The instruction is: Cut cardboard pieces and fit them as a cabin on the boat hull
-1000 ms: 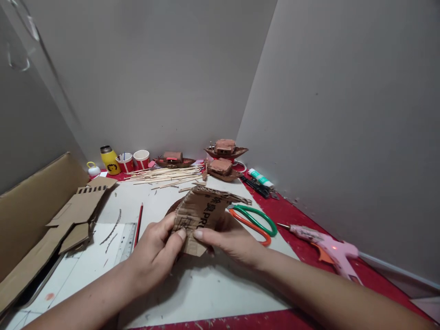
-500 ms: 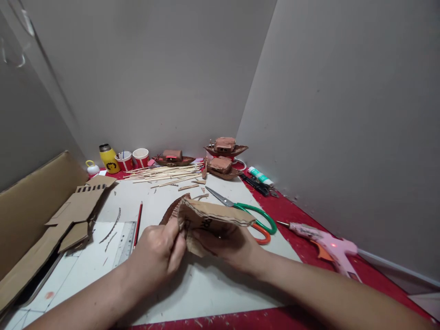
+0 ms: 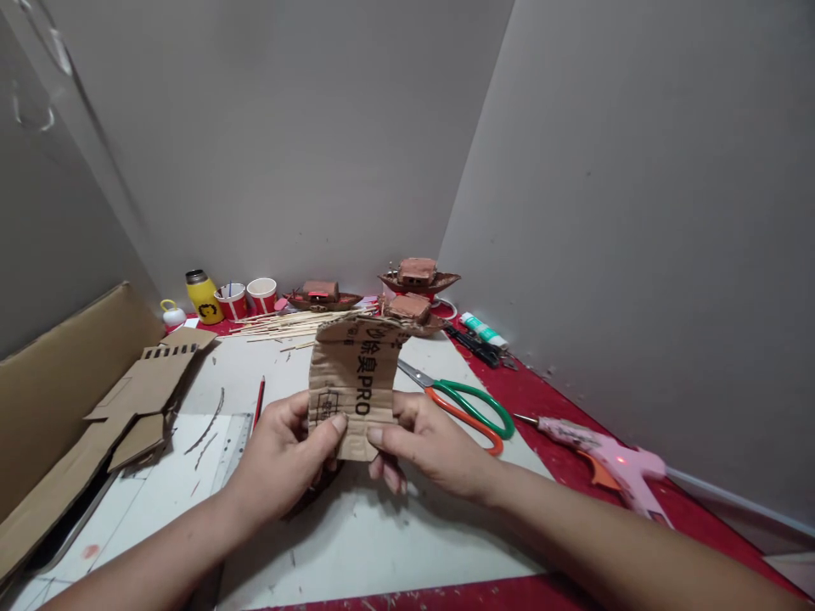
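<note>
A curved piece of corrugated cardboard [image 3: 353, 365] with dark printed lettering stands tilted up between my hands, its top edge bent away. My left hand [image 3: 289, 454] grips its lower left side, thumb on the printed face. On the lower right, my right hand [image 3: 429, 441] pinches it with the thumb in front and some fingers showing below. Behind my left fingers, a dark brown curved piece is mostly hidden. Scissors [image 3: 474, 407] with green and orange handles lie beyond my right hand, blades partly behind the cardboard.
Cut cardboard [image 3: 143, 382] and a ruler [image 3: 235, 445] lie left, near a red pencil [image 3: 259, 399]. Thin sticks [image 3: 280, 325], model boats [image 3: 322, 297], paper cups [image 3: 261, 295] and a yellow bottle [image 3: 205, 299] stand behind. A pink glue gun [image 3: 611, 454] lies right.
The cardboard has turned from edge-on to show its printed face and now stands more upright. My left hand has shifted to its lower left side, and the right thumb now presses the front.
</note>
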`<state>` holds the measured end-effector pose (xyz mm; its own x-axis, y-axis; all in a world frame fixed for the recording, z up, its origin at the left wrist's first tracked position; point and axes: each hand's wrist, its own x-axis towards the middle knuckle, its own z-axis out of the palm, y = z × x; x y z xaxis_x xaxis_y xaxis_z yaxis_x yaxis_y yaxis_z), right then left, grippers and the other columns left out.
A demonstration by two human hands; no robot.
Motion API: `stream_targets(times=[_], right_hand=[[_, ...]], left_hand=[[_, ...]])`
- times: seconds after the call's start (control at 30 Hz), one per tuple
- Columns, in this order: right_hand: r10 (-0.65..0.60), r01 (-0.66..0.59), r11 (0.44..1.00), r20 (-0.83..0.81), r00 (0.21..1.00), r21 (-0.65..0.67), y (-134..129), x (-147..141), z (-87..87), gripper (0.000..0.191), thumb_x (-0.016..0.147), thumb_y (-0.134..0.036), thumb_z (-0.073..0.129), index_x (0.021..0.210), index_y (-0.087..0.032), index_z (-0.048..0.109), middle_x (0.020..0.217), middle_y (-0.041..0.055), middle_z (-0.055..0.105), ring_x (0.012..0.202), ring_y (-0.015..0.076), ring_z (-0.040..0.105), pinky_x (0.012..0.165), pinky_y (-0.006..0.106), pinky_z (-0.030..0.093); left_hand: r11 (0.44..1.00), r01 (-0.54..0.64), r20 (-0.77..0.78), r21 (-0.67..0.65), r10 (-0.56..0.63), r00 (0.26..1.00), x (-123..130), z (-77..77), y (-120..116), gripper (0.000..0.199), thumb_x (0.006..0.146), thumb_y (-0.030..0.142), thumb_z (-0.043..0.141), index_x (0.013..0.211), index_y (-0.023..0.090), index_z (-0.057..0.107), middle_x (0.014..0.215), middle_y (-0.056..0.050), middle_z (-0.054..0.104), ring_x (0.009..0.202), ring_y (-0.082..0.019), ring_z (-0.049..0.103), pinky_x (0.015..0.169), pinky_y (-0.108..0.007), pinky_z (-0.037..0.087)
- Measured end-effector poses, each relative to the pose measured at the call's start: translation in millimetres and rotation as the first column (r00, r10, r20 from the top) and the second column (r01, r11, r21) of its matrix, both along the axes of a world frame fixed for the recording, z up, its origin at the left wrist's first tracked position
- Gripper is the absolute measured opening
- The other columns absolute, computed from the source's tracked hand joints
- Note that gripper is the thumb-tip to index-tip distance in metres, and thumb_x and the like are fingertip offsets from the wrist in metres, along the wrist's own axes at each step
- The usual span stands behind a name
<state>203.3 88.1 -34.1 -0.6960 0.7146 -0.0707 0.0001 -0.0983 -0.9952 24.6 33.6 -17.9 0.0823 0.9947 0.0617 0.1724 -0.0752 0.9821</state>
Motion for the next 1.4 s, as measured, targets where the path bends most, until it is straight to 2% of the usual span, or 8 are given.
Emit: stream_targets(times=[0.23,0.57,0.83,0.9,1.0,1.1,1.3,1.4], right_hand=[[-0.053,0.054,0.998,-0.010,0.999,0.023,-2,-2,-3.7,0.015,0.074,-0.030,0.059,0.081,-0.016,0.058,0.050,-0.0044,0.059,0.034,0.0057,0.044,0.035,0.017,0.034],[-0.018,0.019,1.000,-0.056,0.998,0.008,11,0,1.1,0.023,0.073,-0.033,0.069,0.084,-0.014,0.062,0.055,-0.0034,0.062,0.039,0.0069,0.053,0.039,0.017,0.041],[0.228,-0.228,0.971,0.000,0.974,-0.078,7,1,-1.9,0.029,0.077,-0.042,0.069,0.084,-0.015,0.060,0.060,-0.0006,0.065,0.044,0.0079,0.057,0.042,0.017,0.044],[0.173,-0.173,0.985,-0.028,0.985,-0.026,7,2,1.6,0.031,0.079,-0.043,0.069,0.090,-0.015,0.063,0.067,-0.0001,0.064,0.049,0.0082,0.057,0.045,0.019,0.046],[-0.044,0.058,0.993,-0.139,0.989,0.100,10,4,9.7,0.036,0.077,-0.042,0.072,0.102,-0.017,0.064,0.075,-0.0005,0.061,0.056,0.0090,0.054,0.049,0.021,0.047],[-0.143,0.174,0.961,-0.151,0.978,0.216,11,7,13.8,0.028,0.078,-0.040,0.071,0.095,-0.017,0.066,0.076,0.0008,0.061,0.063,0.0116,0.054,0.053,0.023,0.048],[-0.098,0.119,0.935,-0.078,0.992,0.333,6,8,11.1,0.026,0.086,-0.039,0.059,0.074,-0.017,0.062,0.065,-0.0003,0.055,0.063,0.0129,0.052,0.060,0.026,0.049],[-0.100,0.123,0.925,-0.084,0.991,0.358,0,6,9.3,0.023,0.087,-0.036,0.056,0.077,-0.017,0.062,0.069,0.0000,0.057,0.064,0.0124,0.053,0.061,0.024,0.048]], left_hand=[[0.998,-0.024,0.005,0.060,0.023,1.000,1,-5.8,-4,0.024,0.086,0.035,0.060,0.068,0.018,0.056,0.054,0.002,0.056,0.046,-0.009,0.046,0.042,-0.018,0.035],[0.985,0.013,0.112,-0.172,0.007,0.994,-2,-1.5,4,0.030,0.080,0.046,0.067,0.085,0.016,0.062,0.052,0.004,0.057,0.038,-0.007,0.043,0.037,-0.017,0.036],[0.996,-0.078,0.269,-0.048,0.088,0.959,-8,8.8,4,0.021,0.079,0.036,0.072,0.087,0.016,0.070,0.077,-0.002,0.073,0.070,-0.014,0.064,0.067,-0.025,0.054],[0.997,-0.054,0.274,-0.054,0.067,0.960,-9,8.9,2,0.021,0.081,0.036,0.071,0.087,0.016,0.071,0.076,-0.002,0.073,0.069,-0.014,0.065,0.067,-0.025,0.053],[0.992,0.078,0.274,-0.094,-0.049,0.960,-6,6.1,-1,0.021,0.084,0.035,0.068,0.091,0.016,0.071,0.079,-0.004,0.074,0.071,-0.015,0.066,0.070,-0.027,0.053],[0.975,0.179,0.240,-0.130,-0.144,0.960,-3,4.6,-3,0.020,0.085,0.035,0.067,0.088,0.016,0.071,0.079,-0.003,0.072,0.070,-0.013,0.063,0.067,-0.025,0.052],[0.990,0.132,0.178,-0.054,-0.121,0.977,-3,7.3,-3,0.025,0.092,0.039,0.057,0.095,0.017,0.068,0.082,-0.002,0.070,0.076,-0.013,0.061,0.070,-0.024,0.050],[0.991,0.098,-0.022,0.092,-0.097,0.995,-3,5.6,-4,0.027,0.095,0.035,0.050,0.084,0.015,0.065,0.073,-0.001,0.063,0.066,-0.012,0.055,0.061,-0.022,0.046]])
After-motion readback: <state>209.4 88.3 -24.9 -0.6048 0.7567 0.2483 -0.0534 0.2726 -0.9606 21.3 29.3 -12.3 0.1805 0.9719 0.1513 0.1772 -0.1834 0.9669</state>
